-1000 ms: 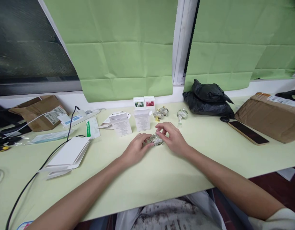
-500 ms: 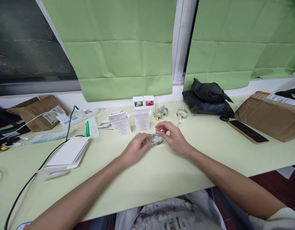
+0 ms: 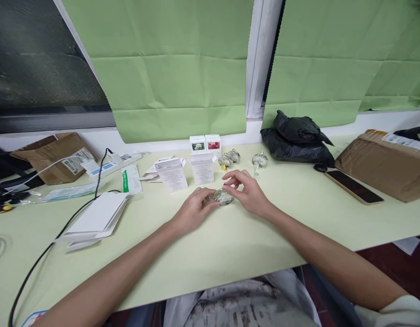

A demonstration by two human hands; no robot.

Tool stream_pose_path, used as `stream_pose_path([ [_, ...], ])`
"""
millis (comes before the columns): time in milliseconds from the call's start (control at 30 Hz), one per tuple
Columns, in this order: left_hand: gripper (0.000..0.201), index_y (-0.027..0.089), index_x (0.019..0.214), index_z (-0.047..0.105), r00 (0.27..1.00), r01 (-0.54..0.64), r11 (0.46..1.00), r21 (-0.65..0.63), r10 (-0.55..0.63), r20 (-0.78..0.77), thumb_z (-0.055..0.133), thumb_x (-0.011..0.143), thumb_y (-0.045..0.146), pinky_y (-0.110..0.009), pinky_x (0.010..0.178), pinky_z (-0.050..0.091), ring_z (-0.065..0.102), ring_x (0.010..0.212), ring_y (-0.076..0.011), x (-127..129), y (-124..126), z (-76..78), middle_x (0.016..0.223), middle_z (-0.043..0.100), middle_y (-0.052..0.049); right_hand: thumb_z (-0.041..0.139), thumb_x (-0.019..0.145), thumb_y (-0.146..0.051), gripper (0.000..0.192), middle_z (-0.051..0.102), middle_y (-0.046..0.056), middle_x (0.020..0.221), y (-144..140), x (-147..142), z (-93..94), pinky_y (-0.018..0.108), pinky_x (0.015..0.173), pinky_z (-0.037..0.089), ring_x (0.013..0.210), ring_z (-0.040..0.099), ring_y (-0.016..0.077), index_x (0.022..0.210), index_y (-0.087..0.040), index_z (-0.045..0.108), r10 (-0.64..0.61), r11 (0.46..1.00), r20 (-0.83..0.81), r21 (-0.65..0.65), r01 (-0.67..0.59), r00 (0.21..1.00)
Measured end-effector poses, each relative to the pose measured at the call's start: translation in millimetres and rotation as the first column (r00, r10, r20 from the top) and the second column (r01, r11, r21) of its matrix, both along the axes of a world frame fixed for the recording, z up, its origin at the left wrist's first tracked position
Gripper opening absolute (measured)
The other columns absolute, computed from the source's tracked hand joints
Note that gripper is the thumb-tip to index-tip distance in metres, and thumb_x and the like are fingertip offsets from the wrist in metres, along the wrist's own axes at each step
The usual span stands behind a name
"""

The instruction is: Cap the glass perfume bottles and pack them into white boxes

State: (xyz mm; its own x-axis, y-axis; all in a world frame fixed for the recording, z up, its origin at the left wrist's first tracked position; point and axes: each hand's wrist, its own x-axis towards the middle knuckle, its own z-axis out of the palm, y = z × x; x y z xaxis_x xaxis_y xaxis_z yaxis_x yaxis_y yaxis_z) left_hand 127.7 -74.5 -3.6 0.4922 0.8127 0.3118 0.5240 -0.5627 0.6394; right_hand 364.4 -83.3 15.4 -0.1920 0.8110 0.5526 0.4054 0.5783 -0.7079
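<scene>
Head view: my left hand [image 3: 192, 211] has thumb and fingers closed around the near-left side of a glass bottle [image 3: 223, 197], while my right hand [image 3: 248, 193] comes in from three o'clock, its thumb and forefinger drawn narrow over the top; I cannot tell whether they pinch anything there. From my left fingertips the bottle lies toward three o'clock, touching them; its wider span runs nine to three, so neither hand is really nearer. Outward from it, a white box [image 3: 202, 169] stands toward eleven and another box [image 3: 172, 176] toward ten, two gold-trimmed bottles [image 3: 225, 161] rest at twelve, and a clear bottle [image 3: 260, 160] toward one-thirty. White cards [image 3: 97, 213] lie around nine, the phone [image 3: 353, 186] around three. Against half a second ago, little differs: both hands keep nearly the same pose, the bottle its spot, and only the whole view has shifted slightly.
</scene>
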Motion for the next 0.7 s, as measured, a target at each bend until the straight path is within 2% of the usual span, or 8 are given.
stream_pose_path([
  [167, 0.031, 0.025, 0.125, 0.067, 1.000, -0.003, 1.000, -0.014, 0.003, -0.004, 0.066, 0.099, 0.043, -0.035, 0.081, 0.051, 0.063, 0.093, -0.0217, 0.0, -0.1, 0.9, 0.102, 0.067, -0.005, 0.068, 0.099, -0.027, 0.018, 0.073, 0.003, 0.100, -4.5, -9.4, -3.3, 0.036, 0.082, 0.050, 0.100, 0.059, 0.0238, 0.117, -0.029, 0.066, -0.082, 0.995, 0.049, 0.069, 0.079, 0.995],
  [333, 0.034, 0.025, 0.129, 0.066, 1.000, 0.005, 1.000, -0.015, -0.005, -0.018, 0.063, 0.101, 0.043, -0.037, 0.084, 0.052, 0.063, 0.094, -0.0228, -1.8, 1.5, -1.0, 0.103, 0.066, -0.006, 0.066, 0.102, -0.033, 0.023, 0.073, 0.003, 0.103, -0.7, -0.6, -0.7, 0.034, 0.082, 0.050, 0.102, 0.061, 0.0234, 0.124, -0.029, 0.062, -0.047, 0.991, 0.113, 0.128, 0.032, 0.993],
  [400, 0.035, 0.025, 0.130, 0.066, 1.000, -0.005, 1.000, -0.001, 0.005, -0.016, 0.063, 0.101, 0.043, -0.039, 0.087, 0.052, 0.064, 0.097, -0.0232, -2.5, 2.2, -2.3, 0.107, 0.067, -0.007, 0.058, 0.106, -0.030, 0.018, 0.072, 0.005, 0.107, 7.3, 15.8, 1.5, 0.036, 0.086, 0.049, 0.097, 0.062, 0.0226, 0.123, -0.026, 0.062, -0.086, 0.979, 0.168, 0.197, 0.052, 0.982],
  [500, 0.036, 0.025, 0.132, 0.065, 1.000, -0.017, 1.000, -0.009, 0.017, -0.023, 0.063, 0.101, 0.044, -0.040, 0.091, 0.053, 0.064, 0.102, -0.0238, -3.1, 2.6, -3.2, 0.112, 0.068, -0.007, 0.051, 0.106, -0.026, 0.013, 0.071, 0.006, 0.099, 24.2, 52.8, 3.6, 0.036, 0.083, 0.046, 0.091, 0.062, 0.0235, 0.103, -0.023, 0.063, -0.273, 0.936, 0.223, 0.286, 0.205, 0.936],
  [567, 0.036, 0.026, 0.132, 0.065, 0.999, -0.021, 0.999, -0.025, 0.021, -0.034, 0.062, 0.102, 0.044, -0.040, 0.092, 0.053, 0.065, 0.103, -0.0239, -3.3, 2.6, -2.9, 0.113, 0.068, -0.007, 0.053, 0.103, -0.025, 0.012, 0.070, 0.006, 0.092, 35.0, 78.7, 3.7, 0.035, 0.079, 0.044, 0.088, 0.062, 0.0240, 0.097, -0.023, 0.063, -0.386, 0.905, 0.251, 0.291, 0.311, 0.888],
  [700, 0.035, 0.026, 0.132, 0.065, 0.999, -0.024, 0.999, -0.028, 0.023, -0.044, 0.061, 0.102, 0.045, -0.041, 0.095, 0.053, 0.065, 0.107, -0.0245, -3.6, 2.5, -2.7, 0.115, 0.068, -0.007, 0.055, 0.099, -0.026, 0.009, 0.070, 0.005, 0.089, 47.5, 110.2, 2.3, 0.032, 0.073, 0.039, 0.084, 0.062, 0.0237, 0.093, -0.023, 0.062, -0.486, 0.870, 0.318, 0.257, 0.420, 0.814],
])
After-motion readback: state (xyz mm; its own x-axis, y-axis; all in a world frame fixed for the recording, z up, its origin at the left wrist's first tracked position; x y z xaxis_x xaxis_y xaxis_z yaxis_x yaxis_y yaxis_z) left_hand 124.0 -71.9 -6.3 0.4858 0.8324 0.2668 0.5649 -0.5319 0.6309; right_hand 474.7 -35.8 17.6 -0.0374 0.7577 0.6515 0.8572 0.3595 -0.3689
